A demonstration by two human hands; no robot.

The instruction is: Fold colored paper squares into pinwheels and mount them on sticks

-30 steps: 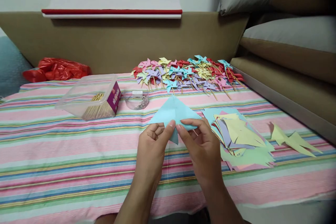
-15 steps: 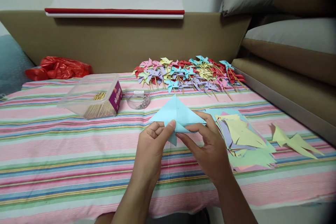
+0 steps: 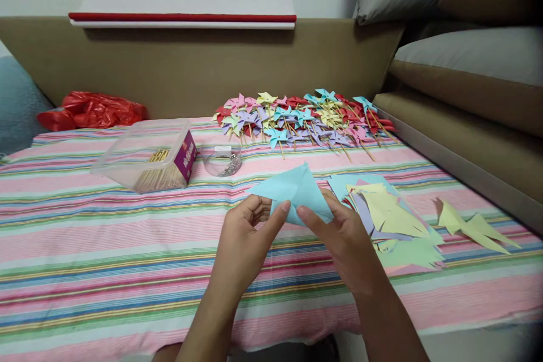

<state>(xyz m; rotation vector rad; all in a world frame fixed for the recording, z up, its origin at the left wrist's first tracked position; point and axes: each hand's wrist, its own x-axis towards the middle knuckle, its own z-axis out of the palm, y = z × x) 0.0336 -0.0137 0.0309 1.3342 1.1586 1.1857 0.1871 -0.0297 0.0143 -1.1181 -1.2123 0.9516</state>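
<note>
A light blue sheet of paper (image 3: 292, 188), cut and partly folded, is held up between both hands above the striped cloth. My left hand (image 3: 250, 232) grips its left side, thumb pressed on the front and fingers behind. On the other side my right hand (image 3: 345, 237) pinches it, with the thumb on its lower middle and the fingers mostly hidden behind the paper. Just right of my right hand lies a stack of coloured paper sheets (image 3: 394, 215), some with cut slits. A loose yellow cut sheet (image 3: 470, 229) lies farther right.
Many finished paper pinwheels (image 3: 305, 119) on sticks lie at the back. A clear plastic box (image 3: 127, 147) holds wooden sticks, beside a round clear container (image 3: 221, 161) with small metal pieces. A red plastic bag (image 3: 93, 110) sits back left; cushions (image 3: 466, 68) rise at right.
The blue paper has turned, its top point moving right. My right thumb has moved up onto the front of the paper, and the lower flap no longer hangs down.
</note>
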